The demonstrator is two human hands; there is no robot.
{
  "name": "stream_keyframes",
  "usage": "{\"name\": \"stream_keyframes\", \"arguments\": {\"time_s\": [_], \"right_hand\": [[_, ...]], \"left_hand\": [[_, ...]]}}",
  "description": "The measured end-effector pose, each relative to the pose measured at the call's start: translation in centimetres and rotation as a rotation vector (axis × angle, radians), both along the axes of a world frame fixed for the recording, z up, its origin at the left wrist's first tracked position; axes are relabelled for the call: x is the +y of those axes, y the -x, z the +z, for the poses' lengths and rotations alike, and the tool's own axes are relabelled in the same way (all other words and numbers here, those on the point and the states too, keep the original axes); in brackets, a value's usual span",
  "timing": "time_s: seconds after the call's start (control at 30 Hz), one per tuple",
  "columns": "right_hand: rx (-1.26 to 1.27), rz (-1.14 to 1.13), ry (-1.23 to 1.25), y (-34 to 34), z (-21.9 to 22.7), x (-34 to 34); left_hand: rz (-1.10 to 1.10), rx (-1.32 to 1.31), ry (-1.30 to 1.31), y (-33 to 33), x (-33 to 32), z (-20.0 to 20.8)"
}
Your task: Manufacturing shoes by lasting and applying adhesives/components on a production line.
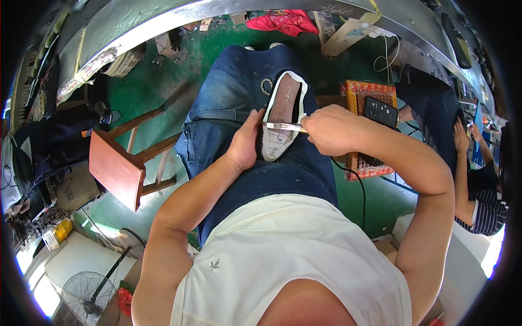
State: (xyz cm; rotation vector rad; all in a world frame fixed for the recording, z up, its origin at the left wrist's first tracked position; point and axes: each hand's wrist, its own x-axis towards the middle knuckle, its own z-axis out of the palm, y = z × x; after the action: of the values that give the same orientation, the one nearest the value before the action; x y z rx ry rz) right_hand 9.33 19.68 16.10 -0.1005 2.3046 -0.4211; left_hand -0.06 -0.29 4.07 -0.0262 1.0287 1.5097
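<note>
On my lap, across the blue jeans [217,87], lies an unfinished shoe [284,100] with its underside up. It shows a brown insole, a white edge, black sides and a pleated greyish end towards me. My left hand [248,138] is closed against its left side, steadying it. My right hand [333,129] grips a metal hand tool [283,126] with a pale handle. The tool's flat shiny head lies across the shoe and reaches my left fingertips; its exact kind is unclear.
A wooden stool [115,168] stands at left. On the right, a phone [380,112] rests on a red-and-yellow beaded seat [361,92]. A metal-edged workbench [217,12] curves across the far side. A fan [89,299] is at lower left. A co-worker's hands [462,136] show at right.
</note>
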Motion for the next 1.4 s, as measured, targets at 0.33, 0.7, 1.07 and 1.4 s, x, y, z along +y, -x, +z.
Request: {"name": "stream_keyframes", "arguments": {"time_s": [0.33,0.7,1.07,1.4], "right_hand": [[0.245,-0.460,0.339,-4.2,-7.0,-2.5],[0.276,-0.641,0.202,-5.3,-8.8,0.5],[0.456,-0.777,0.326,-3.0,-10.6,1.0],[0.380,-0.704,0.346,-2.3,-7.6,-0.2]], "left_hand": [[0.212,0.673,0.388,0.1,0.8,-7.0],[-0.187,1.586,0.143,1.0,0.6,-3.6],[-0.711,1.581,0.257,2.8,2.1,0.1],[-0.255,0.972,0.390,0.4,-1.2,-2.2]]}}
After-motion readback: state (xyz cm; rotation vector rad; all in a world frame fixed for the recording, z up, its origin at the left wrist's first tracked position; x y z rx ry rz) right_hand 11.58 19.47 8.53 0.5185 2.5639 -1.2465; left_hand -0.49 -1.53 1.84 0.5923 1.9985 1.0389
